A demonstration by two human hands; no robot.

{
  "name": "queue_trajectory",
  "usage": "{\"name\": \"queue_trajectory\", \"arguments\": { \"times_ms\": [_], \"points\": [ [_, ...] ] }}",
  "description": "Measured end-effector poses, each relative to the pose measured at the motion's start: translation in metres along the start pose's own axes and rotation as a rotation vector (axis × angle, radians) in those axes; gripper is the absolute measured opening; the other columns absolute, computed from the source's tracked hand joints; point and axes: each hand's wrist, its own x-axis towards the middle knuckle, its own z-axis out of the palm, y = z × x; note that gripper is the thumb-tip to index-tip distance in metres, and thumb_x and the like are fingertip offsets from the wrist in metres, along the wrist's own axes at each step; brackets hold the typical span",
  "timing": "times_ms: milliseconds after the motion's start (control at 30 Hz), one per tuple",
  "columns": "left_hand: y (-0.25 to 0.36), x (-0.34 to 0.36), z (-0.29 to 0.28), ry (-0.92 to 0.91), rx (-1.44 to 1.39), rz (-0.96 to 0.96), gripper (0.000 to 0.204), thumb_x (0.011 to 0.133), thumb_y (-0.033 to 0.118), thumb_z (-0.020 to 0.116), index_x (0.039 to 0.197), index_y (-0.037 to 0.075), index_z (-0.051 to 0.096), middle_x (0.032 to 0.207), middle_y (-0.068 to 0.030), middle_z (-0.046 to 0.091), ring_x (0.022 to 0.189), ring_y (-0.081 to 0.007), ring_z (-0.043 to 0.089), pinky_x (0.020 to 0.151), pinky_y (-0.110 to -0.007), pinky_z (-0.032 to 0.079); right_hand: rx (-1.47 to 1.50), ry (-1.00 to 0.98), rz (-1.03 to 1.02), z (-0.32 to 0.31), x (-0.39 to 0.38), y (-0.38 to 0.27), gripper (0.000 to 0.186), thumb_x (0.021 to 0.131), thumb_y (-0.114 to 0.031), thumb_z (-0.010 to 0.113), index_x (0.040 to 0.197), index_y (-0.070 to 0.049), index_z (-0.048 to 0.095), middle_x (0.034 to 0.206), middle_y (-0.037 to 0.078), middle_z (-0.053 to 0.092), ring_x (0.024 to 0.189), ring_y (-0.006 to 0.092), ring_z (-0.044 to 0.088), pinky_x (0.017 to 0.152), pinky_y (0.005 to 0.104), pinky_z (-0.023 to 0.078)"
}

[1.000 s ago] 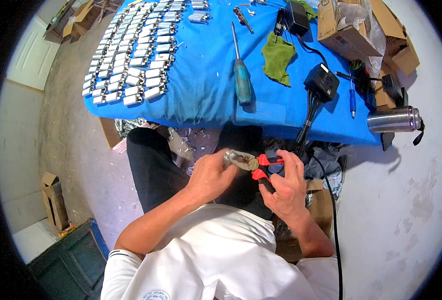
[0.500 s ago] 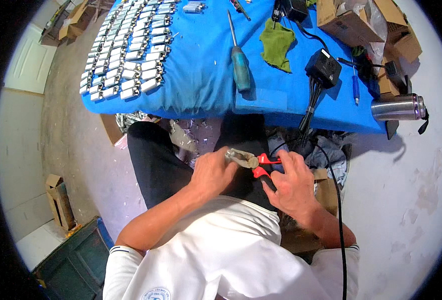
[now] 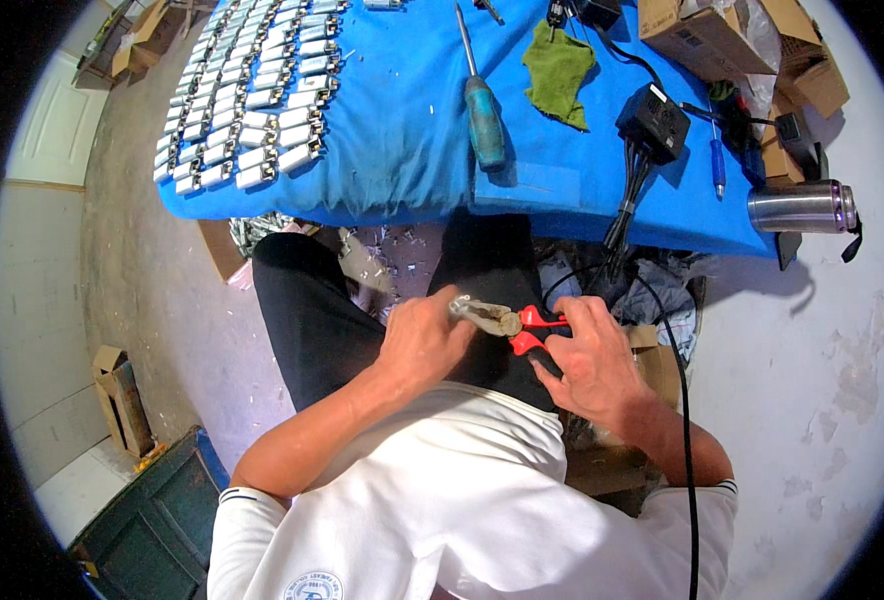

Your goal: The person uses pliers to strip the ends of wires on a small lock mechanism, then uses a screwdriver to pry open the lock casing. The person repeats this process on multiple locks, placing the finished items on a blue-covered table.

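Over my lap, my right hand [image 3: 602,362] is wrapped round the red handles of a pair of pliers [image 3: 507,322], whose jaws point left. The handles are spread apart. At the jaw tips, a small shiny silvery piece [image 3: 459,306] is pinched in the fingers of my left hand [image 3: 422,340]. My left fingers hide most of that piece, so its kind cannot be made out. Beyond my hands, rows of silvery rectangular metal pieces [image 3: 259,133] lie at the left of the blue-covered table [image 3: 392,150]. A teal-handled screwdriver [image 3: 484,125] lies near the table's middle.
A green cloth [image 3: 559,75], a black power adapter [image 3: 654,122] with bundled cables, a blue pen [image 3: 717,165] and a steel flask [image 3: 800,208] are on the table's right. A black cable [image 3: 684,420] runs past my right arm. Cardboard boxes [image 3: 707,50] stand at the far right.
The whole view has shifted slightly, with the table edge higher in the picture. My hands keep nearly the same pose round the pliers and the small silvery piece.
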Motion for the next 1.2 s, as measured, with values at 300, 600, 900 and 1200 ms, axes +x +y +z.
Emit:
{"name": "queue_trajectory", "arguments": {
  "times_ms": [300, 600, 900, 1200],
  "points": [
    [0.000, -0.003, 0.003, -0.007, -0.005, 0.008, 0.017, 0.078, 0.015, 0.064, 0.076, 0.000, 0.056, 0.059, -0.0216, 0.055, 0.059, -0.0414, 0.059, 0.054, -0.046, 0.044, -0.062, -0.006, -0.091, -0.004, 0.000, 0.006, 0.024, 0.069, -0.015, 0.076, 0.080, 0.003, 0.065, 0.117, 0.020, 0.051, 0.109, 0.0344, 0.050, 0.093, 0.0446, 0.039],
    [-0.004, -0.007, 0.006, -0.042, -0.042, -0.034, 0.023, 0.085, 0.018, 0.063, 0.073, -0.001, 0.056, 0.058, -0.0222, 0.053, 0.058, -0.0424, 0.056, 0.052, -0.045, 0.042, 0.045, -0.117, -0.102, 0.002, -0.001, 0.009, 0.021, 0.068, -0.011, 0.077, 0.074, 0.003, 0.062, 0.110, 0.018, 0.053, 0.096, 0.0321, 0.053, 0.080, 0.0406, 0.046],
    [0.005, 0.001, -0.001, -0.025, -0.062, -0.045, 0.018, 0.082, 0.016, 0.063, 0.074, 0.000, 0.059, 0.059, -0.0213, 0.054, 0.057, -0.0408, 0.057, 0.053, -0.044, 0.043, 0.039, 0.002, -0.044, 0.009, 0.000, 0.008, 0.020, 0.067, -0.010, 0.076, 0.076, 0.002, 0.063, 0.112, 0.015, 0.054, 0.101, 0.0317, 0.053, 0.084, 0.0412, 0.043],
    [-0.002, -0.002, 0.005, -0.082, -0.002, -0.076, 0.017, 0.079, 0.017, 0.063, 0.075, 0.000, 0.059, 0.063, -0.0213, 0.057, 0.062, -0.0414, 0.059, 0.055, -0.045, 0.045, -0.142, -0.086, 0.019, -0.010, -0.005, -0.007, 0.029, 0.070, -0.015, 0.075, 0.093, -0.001, 0.066, 0.131, 0.015, 0.050, 0.114, 0.0300, 0.050, 0.089, 0.0415, 0.041]
  ]
}}
